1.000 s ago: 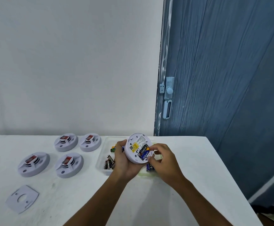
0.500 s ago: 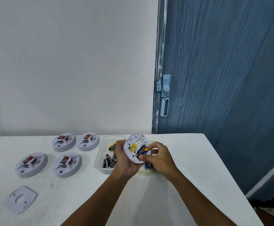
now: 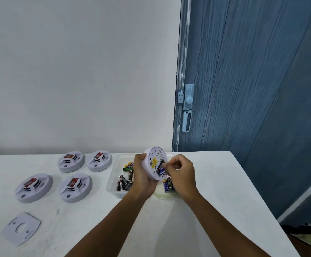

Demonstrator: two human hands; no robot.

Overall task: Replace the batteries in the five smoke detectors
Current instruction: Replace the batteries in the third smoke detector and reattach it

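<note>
My left hand grips a white round smoke detector, tilted so its open back faces right. My right hand pinches a blue battery at the detector's battery slot. Under both hands stands a clear tray with several loose batteries, black and green on its left and blue ones on its right. Several more white detectors lie face up on the white table: two at the back and two nearer.
A white mounting plate lies near the table's front left. The table's right edge runs diagonally beside a blue door with a pale latch. A white wall rises behind the table.
The detector has tilted more edge-on toward the right. My right hand's fingers have moved in closer on the blue battery at the slot. The camera view has shifted slightly.
</note>
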